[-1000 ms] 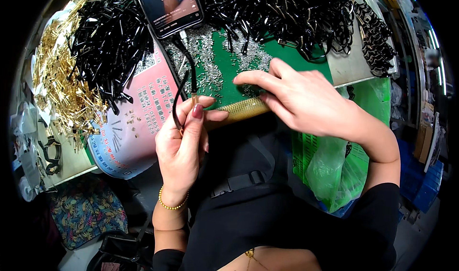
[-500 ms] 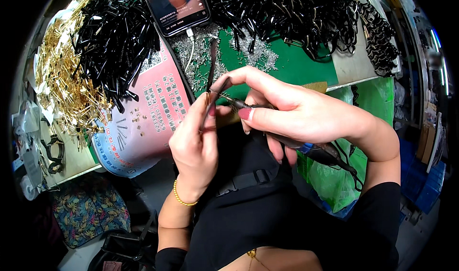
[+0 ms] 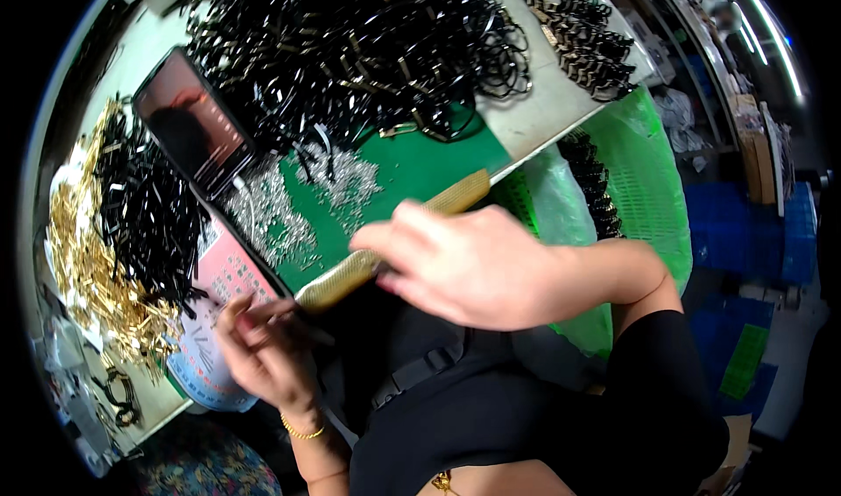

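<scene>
Left hand (image 3: 267,351) sits low at the table edge, fingers pinched on a thin dark strip (image 3: 302,328), probably kept close to the body for control. Right hand (image 3: 477,264) is blurred, fingers curled over the edge of the green mat (image 3: 412,168); whether it grips anything, cannot tell. Small silver parts (image 3: 289,203) lie on the mat within reach; black strips (image 3: 350,45) are heaped behind, a phone (image 3: 193,124) propped at left.

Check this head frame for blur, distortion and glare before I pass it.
Head view: the right hand is smeared by motion blur; the left hand is slightly soft; the table edge bows from fisheye distortion, with black corners; the phone screen shows a dim reddish reflection; ceiling lights streak at upper right.
</scene>
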`<state>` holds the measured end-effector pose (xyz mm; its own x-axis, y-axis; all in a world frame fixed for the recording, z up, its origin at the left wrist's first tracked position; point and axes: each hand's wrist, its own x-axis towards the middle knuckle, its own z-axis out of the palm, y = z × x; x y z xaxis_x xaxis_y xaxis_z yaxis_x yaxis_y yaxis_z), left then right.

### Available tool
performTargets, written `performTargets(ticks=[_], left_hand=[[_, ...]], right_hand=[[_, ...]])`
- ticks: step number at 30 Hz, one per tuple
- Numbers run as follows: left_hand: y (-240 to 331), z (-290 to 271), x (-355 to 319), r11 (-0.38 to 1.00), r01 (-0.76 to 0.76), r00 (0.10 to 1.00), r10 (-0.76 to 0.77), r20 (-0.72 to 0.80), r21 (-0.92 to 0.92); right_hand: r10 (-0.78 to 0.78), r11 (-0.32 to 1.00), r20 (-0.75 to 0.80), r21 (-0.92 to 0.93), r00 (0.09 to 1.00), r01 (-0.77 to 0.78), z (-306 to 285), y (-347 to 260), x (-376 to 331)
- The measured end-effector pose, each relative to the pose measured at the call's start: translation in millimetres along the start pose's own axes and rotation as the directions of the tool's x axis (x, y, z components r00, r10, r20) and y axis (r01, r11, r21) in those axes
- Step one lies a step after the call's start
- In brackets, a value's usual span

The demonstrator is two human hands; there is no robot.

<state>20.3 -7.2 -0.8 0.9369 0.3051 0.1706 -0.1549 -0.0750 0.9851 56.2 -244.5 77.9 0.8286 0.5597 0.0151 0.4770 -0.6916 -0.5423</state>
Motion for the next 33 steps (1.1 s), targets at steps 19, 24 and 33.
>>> performTargets(ticks=[19, 24, 33], left_hand=[[-9.1, -35.3, 17.2, 0.999, -0.033, 0.999, 0.035, -0.042, 0.039], [-12.1, -55.8, 16.3, 0.999, -0.030, 0.996, 0.032, -0.080, 0.020], [-10.0, -56.4, 21.9, 0.981, -0.154, 0.962, 0.120, -0.245, -0.121]], right_hand=[[-0.081, 0.763, -0.507, -0.586, 0.858, -0.274, -71.6, 90.7, 71.8], [0.020, 0.729, -0.581, -0.548, 0.814, -0.409, -95.9, 80.4, 79.1], [-0.080, 0.933, 0.079, 0.356, 0.994, 0.047, -11.0, -40.1, 73.2]])
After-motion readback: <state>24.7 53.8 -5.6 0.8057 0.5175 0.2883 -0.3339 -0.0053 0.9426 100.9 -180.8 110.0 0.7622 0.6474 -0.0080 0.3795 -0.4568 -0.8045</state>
